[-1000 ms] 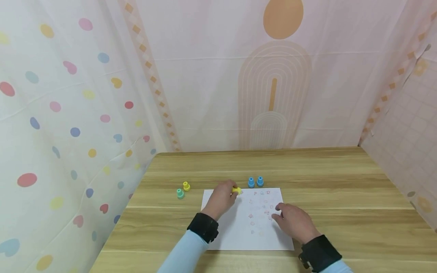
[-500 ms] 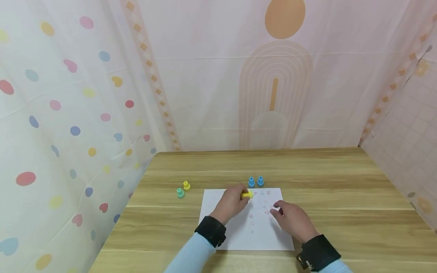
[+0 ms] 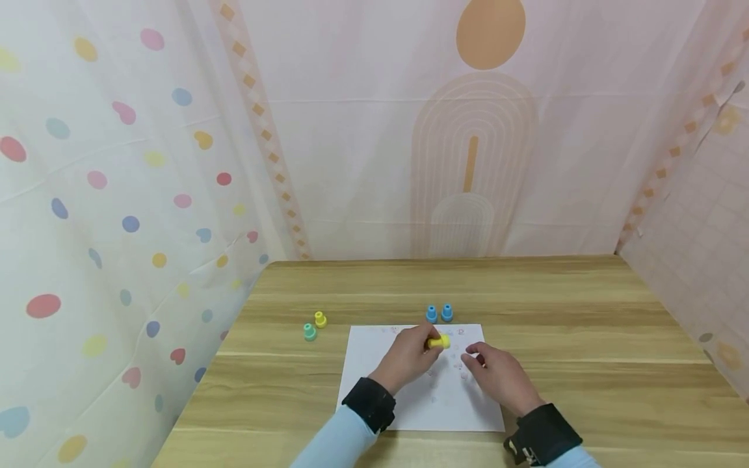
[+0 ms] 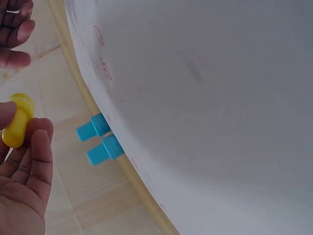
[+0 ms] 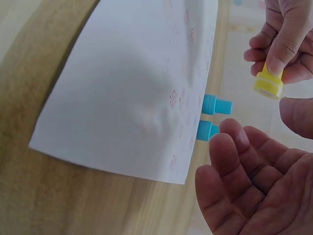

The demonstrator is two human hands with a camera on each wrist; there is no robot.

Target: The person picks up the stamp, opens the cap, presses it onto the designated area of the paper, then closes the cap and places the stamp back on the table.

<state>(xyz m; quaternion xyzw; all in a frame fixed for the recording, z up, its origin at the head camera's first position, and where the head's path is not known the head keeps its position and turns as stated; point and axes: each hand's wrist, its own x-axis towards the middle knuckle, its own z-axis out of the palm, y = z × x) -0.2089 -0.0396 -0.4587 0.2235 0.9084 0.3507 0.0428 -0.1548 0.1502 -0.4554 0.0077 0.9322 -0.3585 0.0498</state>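
Observation:
My left hand point(image 3: 407, 356) pinches a yellow stamp point(image 3: 440, 341) by its narrow handle, above a white sheet of paper point(image 3: 374, 364). In the right wrist view the yellow stamp point(image 5: 268, 84) is tilted, its wide base turned down toward my right hand point(image 5: 259, 186). That right hand holds nothing; its fingers are relaxed and slightly bent over the paper's right side, a short gap from the stamp. Small faint prints, several of them reddish, mark the paper. Part of the sheet is hidden under both hands.
Two blue stamps point(image 3: 439, 313) stand upright just beyond the paper's far edge. To the left of the sheet, a green stamp point(image 3: 309, 332) and another yellow stamp point(image 3: 320, 319) stand on the wooden table point(image 3: 526, 292). Patterned curtains point(image 3: 351, 162) hang behind and beside the table.
My left hand has carried the yellow stamp rightward from the paper's far edge, over the sheet and closer to my right hand. The right hand has barely shifted.

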